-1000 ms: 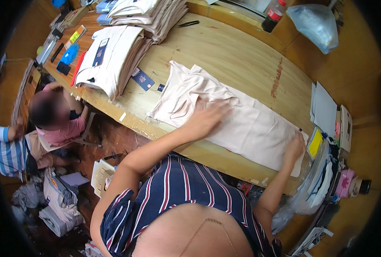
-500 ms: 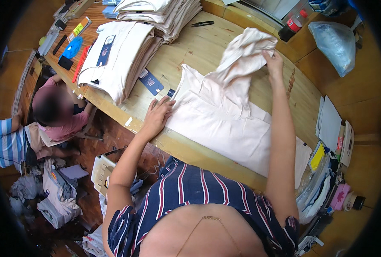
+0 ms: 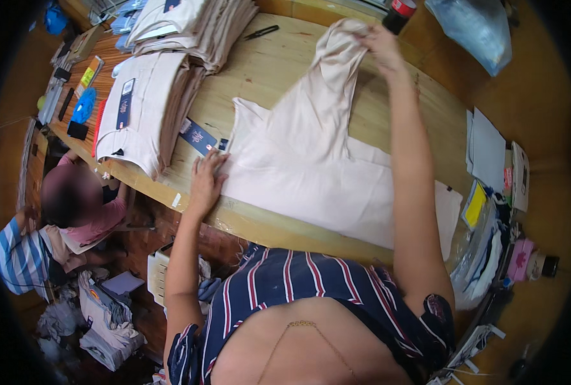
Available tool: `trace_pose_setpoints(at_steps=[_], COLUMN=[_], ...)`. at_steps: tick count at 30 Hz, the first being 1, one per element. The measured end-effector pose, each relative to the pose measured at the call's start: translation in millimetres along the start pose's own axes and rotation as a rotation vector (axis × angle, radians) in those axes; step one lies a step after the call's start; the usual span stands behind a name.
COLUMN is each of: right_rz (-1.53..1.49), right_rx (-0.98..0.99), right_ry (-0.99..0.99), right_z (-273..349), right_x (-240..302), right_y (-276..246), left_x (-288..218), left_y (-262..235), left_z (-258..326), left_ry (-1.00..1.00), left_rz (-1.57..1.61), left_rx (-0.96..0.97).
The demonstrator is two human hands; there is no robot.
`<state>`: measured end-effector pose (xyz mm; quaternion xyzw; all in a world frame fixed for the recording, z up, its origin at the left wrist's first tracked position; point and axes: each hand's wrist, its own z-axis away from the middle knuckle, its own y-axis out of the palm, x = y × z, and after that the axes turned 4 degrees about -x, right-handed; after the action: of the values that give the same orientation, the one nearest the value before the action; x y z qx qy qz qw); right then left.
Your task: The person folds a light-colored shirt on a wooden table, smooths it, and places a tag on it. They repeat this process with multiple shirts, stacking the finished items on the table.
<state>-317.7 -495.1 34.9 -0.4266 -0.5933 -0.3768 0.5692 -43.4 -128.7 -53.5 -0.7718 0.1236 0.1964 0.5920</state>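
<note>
A pair of cream trousers (image 3: 324,173) lies spread across the wooden table (image 3: 279,70), its waist end toward the left edge and one leg lifted up and away toward the far side. The right hand (image 3: 380,46) is closed on the end of that raised leg, pinching the cloth near the hem, while the left hand (image 3: 206,181) rests flat with fingers spread on the waist end, touching it near a dark blue tag (image 3: 199,136) that lies just beside. Judging from this, the step in hand is folding the leg over, and it would go best if the flat hand presses the waist firmly so the garment does not slide, while the lifted leg is drawn taut and laid down in line with the leg beneath it, seams matched and edges even, with no crease trapped underneath. To the left of the trousers stand stacks of folded cream trousers (image 3: 151,109), some with dark labels on top; their neat edges give a fair guide to the width to aim for. A black pen (image 3: 261,31) lies on the far side of the table, and papers (image 3: 488,151) sit at the right end, both apart from the cloth. Below the table's left end another person (image 3: 80,205) sits low, not touching the work.
</note>
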Motion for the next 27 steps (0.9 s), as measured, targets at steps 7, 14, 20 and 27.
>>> trace_pose_setpoints(at_steps=[7,14,20,27], right_rz=[-0.309,0.317,0.655,1.454], right_rx=[0.366,-0.057,-0.631,-1.16], right_ry=[-0.124,0.215,0.091,0.78], right_z=[254.6,364.1,420.9,465.0], right_x=[68.2,-36.4,-64.8,-67.4], right_y=[-152.8,-172.9,-175.1,-140.3], left_x=[-10.7,-14.2,-47.2,-132.6], left_y=[2.9,-11.2,-24.5,59.3], left_z=[-21.5,-17.7,-24.8,-31.5], left_ry=[0.08,0.17,0.117,0.376], left_rz=[0.125,0.005,-0.32,-0.239], left_rx=[0.046,0.072,0.242,0.159])
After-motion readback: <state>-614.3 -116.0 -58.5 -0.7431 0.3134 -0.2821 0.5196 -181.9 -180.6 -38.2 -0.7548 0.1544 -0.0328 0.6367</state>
